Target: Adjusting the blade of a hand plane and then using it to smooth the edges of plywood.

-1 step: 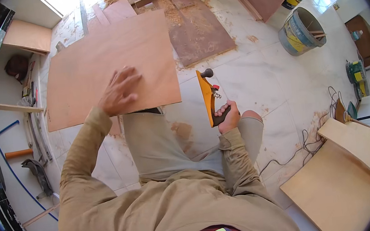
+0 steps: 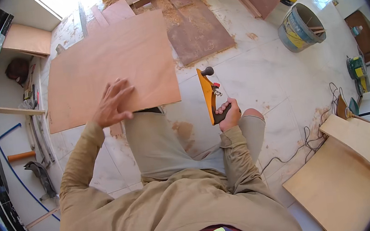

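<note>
My left hand (image 2: 115, 103) lies with its fingers outstretched on the near part of a large reddish plywood sheet (image 2: 96, 61), the thumb close to the near edge. That sheet is in front of me, its near edge over my left leg. Closed around the dark rear handle of a hand plane (image 2: 208, 95) is my right hand (image 2: 230, 115). The plane has an orange-yellow body, a dark round front knob and a small red part. Held tipped on its side above the floor by my right knee, it stays apart from the sheet.
Darker boards (image 2: 198, 32) with wood shavings lie beyond the sheet. A blue-grey bucket (image 2: 299, 29) holding sticks stands at the right. Pale curved panels (image 2: 338, 180) and a loose cable (image 2: 289, 153) are near right. A hammer (image 2: 39, 175) and an orange-handled tool (image 2: 21, 156) lie left.
My left hand has slid a little toward me and to the left on the sheet, nearer its edge. The right hand and plane have hardly moved.
</note>
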The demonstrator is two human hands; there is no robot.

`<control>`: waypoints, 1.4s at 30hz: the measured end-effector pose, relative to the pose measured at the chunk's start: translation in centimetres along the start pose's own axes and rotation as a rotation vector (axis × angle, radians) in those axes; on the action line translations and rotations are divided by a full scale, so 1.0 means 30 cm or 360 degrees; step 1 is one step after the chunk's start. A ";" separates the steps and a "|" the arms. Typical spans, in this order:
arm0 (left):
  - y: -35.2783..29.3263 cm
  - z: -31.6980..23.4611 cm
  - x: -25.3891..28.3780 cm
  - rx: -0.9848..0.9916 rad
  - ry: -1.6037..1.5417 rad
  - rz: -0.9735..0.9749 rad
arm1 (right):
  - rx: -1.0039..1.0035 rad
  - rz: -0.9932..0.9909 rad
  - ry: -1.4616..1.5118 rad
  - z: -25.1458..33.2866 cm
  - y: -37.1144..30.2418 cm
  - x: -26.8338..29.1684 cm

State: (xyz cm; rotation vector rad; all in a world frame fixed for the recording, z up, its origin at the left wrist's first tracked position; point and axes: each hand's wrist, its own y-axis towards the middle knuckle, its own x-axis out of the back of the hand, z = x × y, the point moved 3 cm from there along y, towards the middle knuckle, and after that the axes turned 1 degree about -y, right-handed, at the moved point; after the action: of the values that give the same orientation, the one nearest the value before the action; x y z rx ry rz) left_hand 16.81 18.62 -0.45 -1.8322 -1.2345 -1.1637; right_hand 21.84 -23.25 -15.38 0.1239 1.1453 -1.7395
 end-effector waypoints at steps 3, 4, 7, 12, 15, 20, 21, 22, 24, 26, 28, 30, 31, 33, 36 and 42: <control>-0.317 -0.013 0.020 0.0255 0.0310 -0.0028 | 0.0020 0.0007 0.0007 -0.001 0.016 -0.015; -0.382 0.039 0.002 0.0473 0.0413 -0.0220 | 0.0018 0.0015 0.0007 0.002 0.019 -0.024; -0.399 0.103 -0.030 0.0714 0.0533 -0.0632 | 0.0026 0.0010 0.0023 -0.003 0.005 -0.038; -0.349 0.122 -0.021 0.0392 0.0775 -0.0865 | 0.0028 0.0052 0.0004 -0.017 0.000 -0.060; -0.344 0.087 0.224 0.0251 0.0798 -0.1075 | 0.0089 0.0081 0.0049 -0.010 0.007 -0.052; -0.178 0.039 0.868 0.0357 0.0566 -0.1240 | 0.0098 0.0036 0.0122 0.018 0.012 -0.025; -0.152 0.019 0.973 0.0390 0.0527 -0.1218 | 0.0105 0.0015 0.0149 0.021 0.019 -0.010; -0.153 0.007 1.074 0.0291 0.0625 -0.1259 | 0.0112 0.0029 0.0156 0.016 0.029 -0.002; -0.173 -0.017 1.288 0.0227 0.0835 -0.1286 | 0.0119 0.0026 0.0164 0.006 0.021 -0.023; -0.139 -0.059 1.418 0.0367 0.1010 -0.1380 | 0.0135 -0.0009 0.0148 0.014 0.017 -0.012; -0.078 -0.078 1.464 0.0491 0.1094 -0.1472 | 0.0164 -0.0007 0.0161 0.026 0.019 0.001; 0.010 -0.004 1.488 0.0825 0.1033 -0.1216 | 0.0169 -0.0005 0.0160 0.036 0.024 0.024; 0.044 0.053 1.463 0.0811 0.1025 -0.1205 | 0.0189 0.0010 0.0173 0.039 0.024 0.025; 0.125 0.215 1.302 0.0515 0.0734 -0.0894 | 0.0245 -0.0042 0.0184 0.039 0.019 0.039; 0.199 0.457 1.101 0.0723 0.0651 -0.0662 | 0.0256 -0.0067 0.0233 0.035 0.005 0.045; 0.297 0.620 0.821 0.0758 0.0286 -0.0368 | 0.0158 -0.0045 0.0228 0.075 -0.161 0.069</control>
State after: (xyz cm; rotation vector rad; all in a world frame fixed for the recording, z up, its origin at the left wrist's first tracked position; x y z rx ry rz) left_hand 35.20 40.51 14.19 -1.2357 -1.4922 -1.0162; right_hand 18.01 -26.10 -12.25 0.2981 1.1680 -1.8369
